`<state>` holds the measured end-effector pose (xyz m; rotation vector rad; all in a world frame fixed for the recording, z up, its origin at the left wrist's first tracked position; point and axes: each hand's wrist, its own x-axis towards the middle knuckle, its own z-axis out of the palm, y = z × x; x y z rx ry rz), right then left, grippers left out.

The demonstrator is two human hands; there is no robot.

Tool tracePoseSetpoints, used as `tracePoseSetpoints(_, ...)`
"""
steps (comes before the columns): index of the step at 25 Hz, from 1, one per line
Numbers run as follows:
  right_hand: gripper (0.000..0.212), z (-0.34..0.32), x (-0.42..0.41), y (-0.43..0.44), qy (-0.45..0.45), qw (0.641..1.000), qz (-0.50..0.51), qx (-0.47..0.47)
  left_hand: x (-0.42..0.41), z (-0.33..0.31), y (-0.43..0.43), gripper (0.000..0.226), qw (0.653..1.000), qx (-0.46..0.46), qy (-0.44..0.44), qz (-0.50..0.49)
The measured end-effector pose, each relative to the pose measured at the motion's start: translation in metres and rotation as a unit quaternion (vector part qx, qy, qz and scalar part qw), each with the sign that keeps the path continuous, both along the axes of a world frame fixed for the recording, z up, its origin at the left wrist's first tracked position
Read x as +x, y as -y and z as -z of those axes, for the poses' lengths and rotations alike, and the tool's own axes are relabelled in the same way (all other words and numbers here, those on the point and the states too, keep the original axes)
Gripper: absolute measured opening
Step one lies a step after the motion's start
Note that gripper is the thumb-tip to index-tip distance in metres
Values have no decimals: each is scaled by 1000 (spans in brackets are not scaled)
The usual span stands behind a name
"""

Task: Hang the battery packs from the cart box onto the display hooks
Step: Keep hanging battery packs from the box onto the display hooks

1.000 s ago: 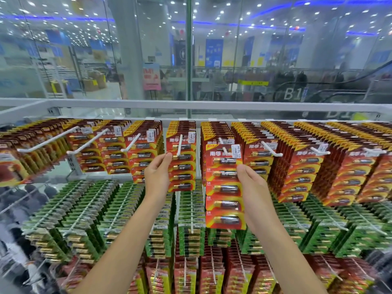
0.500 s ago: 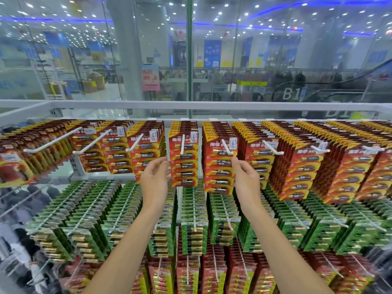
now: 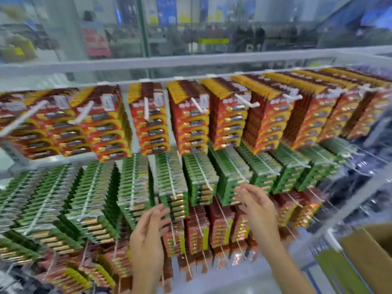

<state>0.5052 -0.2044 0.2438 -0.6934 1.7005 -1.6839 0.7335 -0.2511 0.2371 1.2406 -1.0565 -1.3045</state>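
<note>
Both our hands empty, left hand [image 3: 146, 236] and right hand [image 3: 257, 209] fingers loosely spread, before green battery packs [image 3: 169, 183], cardboard box [image 3: 369, 251] at lower right.

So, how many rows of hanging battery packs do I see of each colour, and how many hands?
Red pack rows: 2, top and bottom
Green pack rows: 1
Hands: 2, left and right, both empty
Total: 5

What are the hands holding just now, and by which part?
Nothing. The left hand and right hand are both open and empty, fingers loosely spread in front of the green battery packs.
</note>
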Motion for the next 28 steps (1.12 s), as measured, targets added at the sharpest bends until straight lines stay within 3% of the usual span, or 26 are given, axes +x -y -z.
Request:
tracePoseSetpoints(5, 12, 74, -26, -89, 29, 991, 99, 90, -45, 55, -40, 23, 994, 72, 10, 85)
tracePoseSetpoints(11, 16, 118, -59, -191, 106, 959, 219, 146, -121, 96, -76, 18, 972, 132, 26, 193)
tracePoseSetpoints(13, 5, 125, -75, -223, 125, 945, 265, 144, -149, 106, -89, 34, 964, 145, 45, 219)
tracePoseSetpoints(15, 6, 126, -95, -255, 148, 929, 313, 134, -182, 115, -98, 25, 941, 190, 65, 272)
tracePoseSetpoints(17, 23, 127, -115, -282, 163, 910, 362, 117, -217, 120, -107, 15, 898, 243, 91, 355)
tracePoseSetpoints(19, 41, 126, -136, -310, 168, 896, 400, 94, -262, 124, -129, 29, 877, 234, 111, 405)
tracePoseSetpoints(21, 44, 129, -155, -335, 168, 886, 421, 97, -304, 121, -160, 30, 869, 215, 132, 426)
tracePoseSetpoints(25, 7, 137, -183, -381, 171, 876, 436, 118, -362, 120, -214, 21, 864, 154, 140, 458)
tracePoseSetpoints(28, 7, 139, -199, -409, 188, 856, 463, 129, -398, 108, -241, 20, 860, 129, 143, 473)
